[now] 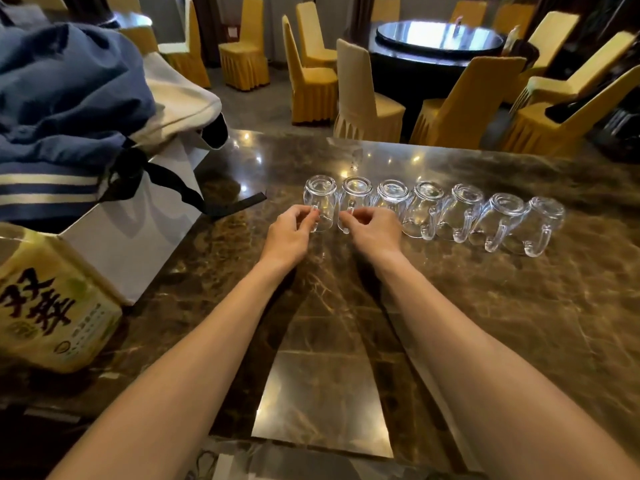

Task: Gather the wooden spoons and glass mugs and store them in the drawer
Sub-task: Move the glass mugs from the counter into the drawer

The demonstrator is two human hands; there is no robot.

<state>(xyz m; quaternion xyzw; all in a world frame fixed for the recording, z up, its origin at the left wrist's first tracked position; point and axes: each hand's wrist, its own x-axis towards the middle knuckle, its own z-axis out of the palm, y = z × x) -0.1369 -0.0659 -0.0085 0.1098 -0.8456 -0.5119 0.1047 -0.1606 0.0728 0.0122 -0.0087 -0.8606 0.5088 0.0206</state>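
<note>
Several clear glass mugs stand upside down in a row on the dark marble counter (346,306), handles turned toward me. My left hand (289,233) pinches the handle of the leftmost mug (320,197). My right hand (372,230) pinches the handle of the second mug (356,192). Both mugs rest on the counter. The other mugs (464,213) run off to the right, untouched. No wooden spoons or drawer are in view.
At the left stand a white paper bag (138,244) with black ribbon handles, blue and white cloth (62,98), and a yellow printed package (52,306). Beyond the counter are yellow-covered chairs (311,77) and a round dark table (440,43).
</note>
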